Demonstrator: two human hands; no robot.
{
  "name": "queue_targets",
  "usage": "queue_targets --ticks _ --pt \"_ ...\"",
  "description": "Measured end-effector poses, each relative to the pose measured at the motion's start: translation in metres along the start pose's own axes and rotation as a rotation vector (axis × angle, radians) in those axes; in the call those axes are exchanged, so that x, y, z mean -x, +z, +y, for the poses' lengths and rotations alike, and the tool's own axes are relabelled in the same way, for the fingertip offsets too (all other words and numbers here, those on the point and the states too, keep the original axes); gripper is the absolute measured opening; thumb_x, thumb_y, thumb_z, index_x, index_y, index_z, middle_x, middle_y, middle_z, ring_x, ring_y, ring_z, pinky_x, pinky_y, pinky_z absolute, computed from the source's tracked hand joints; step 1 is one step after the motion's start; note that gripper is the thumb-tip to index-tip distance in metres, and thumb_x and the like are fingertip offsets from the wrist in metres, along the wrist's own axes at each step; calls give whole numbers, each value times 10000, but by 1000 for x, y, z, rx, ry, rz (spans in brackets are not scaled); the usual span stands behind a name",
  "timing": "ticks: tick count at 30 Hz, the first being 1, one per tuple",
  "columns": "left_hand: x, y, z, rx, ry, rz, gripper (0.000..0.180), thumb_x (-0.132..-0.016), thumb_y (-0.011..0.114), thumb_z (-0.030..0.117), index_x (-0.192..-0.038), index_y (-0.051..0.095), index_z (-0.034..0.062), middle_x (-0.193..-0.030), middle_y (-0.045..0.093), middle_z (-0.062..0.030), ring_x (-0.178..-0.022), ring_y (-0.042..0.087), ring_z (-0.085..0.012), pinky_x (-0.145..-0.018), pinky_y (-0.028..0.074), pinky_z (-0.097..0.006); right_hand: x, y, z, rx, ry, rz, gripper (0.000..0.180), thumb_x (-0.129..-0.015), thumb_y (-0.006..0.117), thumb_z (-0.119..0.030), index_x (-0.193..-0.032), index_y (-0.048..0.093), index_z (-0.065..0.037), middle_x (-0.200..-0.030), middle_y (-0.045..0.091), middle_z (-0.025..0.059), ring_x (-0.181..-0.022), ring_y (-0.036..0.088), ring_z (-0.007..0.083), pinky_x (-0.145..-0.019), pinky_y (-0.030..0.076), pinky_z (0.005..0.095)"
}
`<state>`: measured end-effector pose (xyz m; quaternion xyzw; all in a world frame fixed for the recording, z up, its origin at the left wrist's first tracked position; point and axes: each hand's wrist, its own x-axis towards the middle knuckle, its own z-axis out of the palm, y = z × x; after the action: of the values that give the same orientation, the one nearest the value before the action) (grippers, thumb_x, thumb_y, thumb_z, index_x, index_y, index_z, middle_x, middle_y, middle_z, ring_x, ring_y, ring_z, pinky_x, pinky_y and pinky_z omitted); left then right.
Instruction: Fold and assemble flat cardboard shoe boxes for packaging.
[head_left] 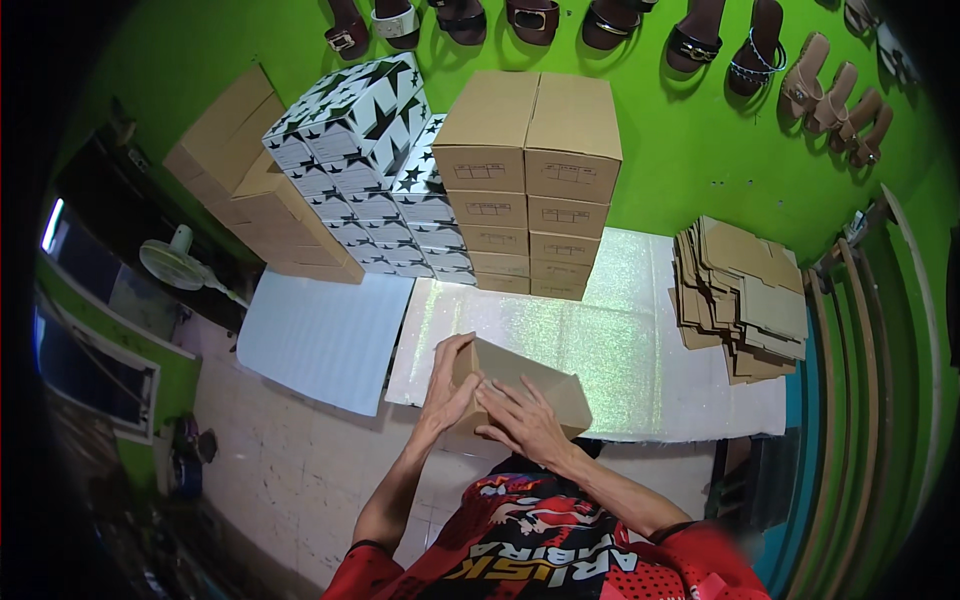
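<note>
One plain brown cardboard box (535,378) is in both hands, angled over the near edge of the shimmering white-sheeted table (620,345), contact with it hard to tell; the left hand (450,388) grips the box's left end, the right hand (525,418) lies on it, fingers loosely spread; at the table's far edge, a double column of brown cardboard boxes (525,155); at its far-left corner, white boxes with black stars (350,120); on its right end, flattened brown cardboard (745,290)
</note>
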<state>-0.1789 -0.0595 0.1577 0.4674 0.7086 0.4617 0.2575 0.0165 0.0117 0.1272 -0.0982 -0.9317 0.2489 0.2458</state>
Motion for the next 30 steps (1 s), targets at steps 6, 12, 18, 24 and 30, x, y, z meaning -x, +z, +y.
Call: queue_targets --ticks 6,12,18,24,30 --pt "0 9 -5 11 114 -26 730 -863 567 171 -1585 465 131 -1712 227 -234 -1609 167 -415 -1275 129 -602 14 17 -1 -120 83 -62 559 -991 702 -258 -1515 554 -133 -1534 575 102 -1372 573 329 -1109 479 543" --pt "-4 38 -56 -644 104 -101 677 -1059 554 498 -1654 394 217 -1780 34 -189 -1638 1 -412 -1218 -57 -744 26 28 21 250 120 -142 638 -960 714 -409 -1545 537 -225 -1685 381 82 -1559 323 395 -1223 181 731" --pt "-19 63 -115 -436 -49 -46 645 -1102 477 427 -1687 306 214 -1770 103 -204 -1634 73 -420 -1248 25 -712 48 23 73 318 357 10 598 -1022 618 -467 -1531 550 -159 -1686 360 165 -1572 281 424 -1221 142 746" --pt "-28 70 -123 -664 51 -28 637 -1091 494 387 -1682 321 224 -1773 107 -186 -1633 80 -411 -1235 -9 -735 84 -11 121 535 719 107 680 -1059 538 -515 -1633 420 -171 -1750 227 155 -1614 126 444 -1227 42 744" --pt "-22 73 -126 -803 211 -159 736 -1059 549 465 -1691 281 200 -1775 134 -149 -1643 90 -334 -1239 -36 -722 100 -13 122 533 682 58 727 -1054 523 -553 -1628 416 -120 -1751 223 161 -1617 131 430 -1241 37 724"
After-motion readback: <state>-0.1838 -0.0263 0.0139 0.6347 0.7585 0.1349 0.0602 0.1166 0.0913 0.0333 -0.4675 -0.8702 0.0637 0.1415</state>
